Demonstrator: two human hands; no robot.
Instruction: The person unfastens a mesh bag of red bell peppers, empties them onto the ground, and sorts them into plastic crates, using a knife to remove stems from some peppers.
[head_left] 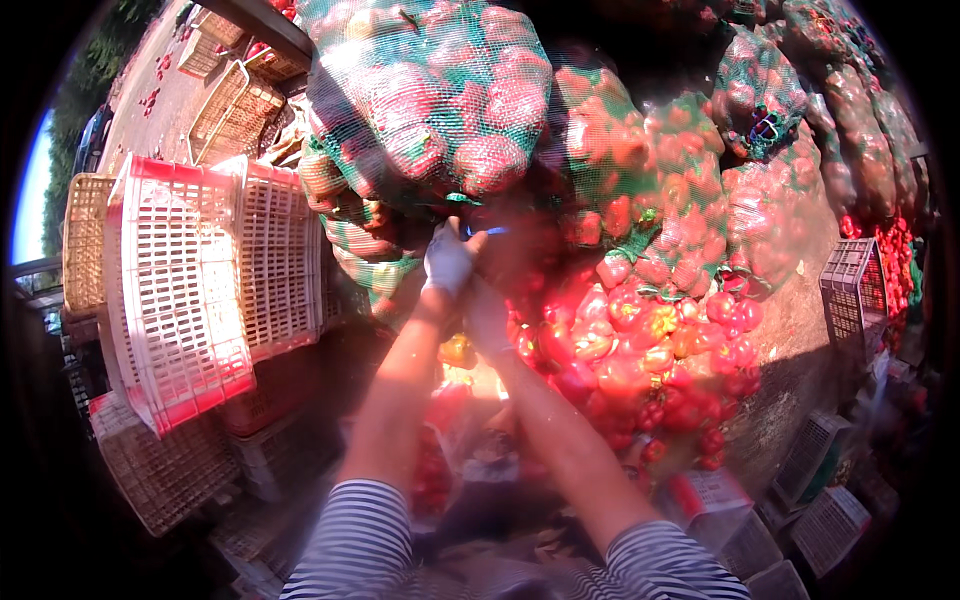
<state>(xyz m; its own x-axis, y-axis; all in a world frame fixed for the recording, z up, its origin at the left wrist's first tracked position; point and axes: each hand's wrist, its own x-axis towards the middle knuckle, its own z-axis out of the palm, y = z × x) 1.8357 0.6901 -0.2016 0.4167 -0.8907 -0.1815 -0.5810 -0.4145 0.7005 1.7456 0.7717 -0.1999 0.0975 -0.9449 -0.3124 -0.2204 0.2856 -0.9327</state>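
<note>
A large green mesh bag (pixel 430 110) full of red bell peppers bulges in front of me, its gathered green end (pixel 463 199) facing me. My left hand (pixel 447 262), in a pale glove, is closed just below that end; what its fingers hold is hidden in dark shadow. A thin bright blue strip (pixel 490 231) shows beside the fingers, its kind unclear. My right hand (pixel 485 310) is close against the left one, blurred and shaded, its fingers mostly hidden. Loose red peppers (pixel 640 340) lie heaped to the right below the bags, a few of them yellowish.
Stacked plastic crates (pixel 185 290), white with red rims, stand at my left. More filled mesh bags (pixel 680 190) stand to the right and behind. A dark crate (pixel 853 285) is at the far right, with other crates (pixel 715 500) at lower right.
</note>
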